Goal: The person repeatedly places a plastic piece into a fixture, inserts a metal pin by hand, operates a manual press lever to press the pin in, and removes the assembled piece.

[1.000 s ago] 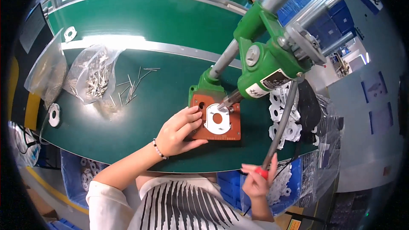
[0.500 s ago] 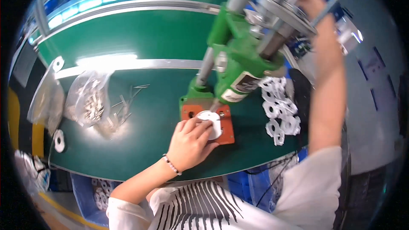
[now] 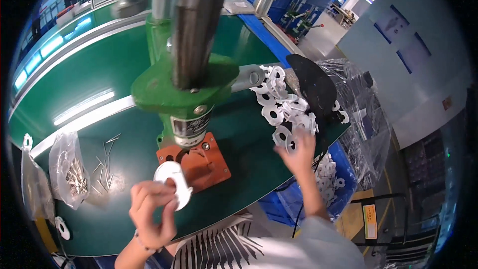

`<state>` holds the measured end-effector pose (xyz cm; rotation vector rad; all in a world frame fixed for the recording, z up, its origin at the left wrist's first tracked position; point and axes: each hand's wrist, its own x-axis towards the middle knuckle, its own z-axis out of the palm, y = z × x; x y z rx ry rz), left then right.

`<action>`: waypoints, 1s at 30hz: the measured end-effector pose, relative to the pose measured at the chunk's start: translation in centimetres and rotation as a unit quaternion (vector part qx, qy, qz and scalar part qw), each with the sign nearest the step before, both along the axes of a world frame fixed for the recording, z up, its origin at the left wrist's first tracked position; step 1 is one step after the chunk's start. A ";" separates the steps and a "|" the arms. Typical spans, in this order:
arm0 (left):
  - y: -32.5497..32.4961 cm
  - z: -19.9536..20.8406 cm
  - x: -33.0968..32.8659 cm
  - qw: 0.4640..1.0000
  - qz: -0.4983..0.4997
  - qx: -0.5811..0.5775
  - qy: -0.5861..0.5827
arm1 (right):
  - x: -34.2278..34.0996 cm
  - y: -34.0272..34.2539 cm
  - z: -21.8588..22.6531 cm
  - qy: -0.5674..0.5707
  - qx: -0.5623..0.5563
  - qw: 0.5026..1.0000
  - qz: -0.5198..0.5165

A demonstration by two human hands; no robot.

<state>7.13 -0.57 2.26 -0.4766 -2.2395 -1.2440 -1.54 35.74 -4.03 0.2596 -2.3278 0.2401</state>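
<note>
My left hand [image 3: 152, 211] pinches a flat white plastic ring [image 3: 183, 195] with a round hole, tilted, just off the near left side of the orange fixture plate [image 3: 219, 162]. A green hand press [image 3: 186, 82] with a thick steel column stands over the plate and hides part of it. At the right, my right hand [image 3: 301, 157] reaches with thumb and fingers apart to the near end of a pile of white plastic rings [image 3: 273, 114]. It is slightly blurred, and whether its fingertips touch a ring is hard to see.
Thin metal pins [image 3: 105, 167] lie loose on the green table, beside a clear bag of pins [image 3: 74, 177]. A lone white ring [image 3: 62, 228] lies at the left edge. Below the table's right edge stands a blue bin [image 3: 348, 172] of white rings. A black curved object [image 3: 313, 82] borders the pile.
My right hand has come down from the press's upper part to the ring pile. My left hand has lifted the white ring off the orange plate. The head view has turned right.
</note>
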 end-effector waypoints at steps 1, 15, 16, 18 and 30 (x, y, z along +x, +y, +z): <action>-0.9 0.0 0.7 1.000 0.004 -0.001 -0.007 | 2.1 -0.2 -0.9 -0.047 0.021 0.998 -0.025; -8.4 -1.4 0.4 0.975 0.220 0.021 0.012 | 1.3 -10.8 4.0 -0.277 -0.469 0.790 0.281; -8.6 -1.8 0.5 0.974 0.227 0.014 0.015 | 0.7 -11.4 3.9 -0.213 -0.358 0.852 0.317; -8.9 -2.3 1.3 0.969 0.246 0.006 0.016 | -0.2 -13.0 4.4 -0.221 -0.278 0.856 0.376; -9.1 -3.9 2.1 0.966 0.259 0.018 0.012 | -3.9 -15.7 6.0 -0.556 -0.320 0.659 0.393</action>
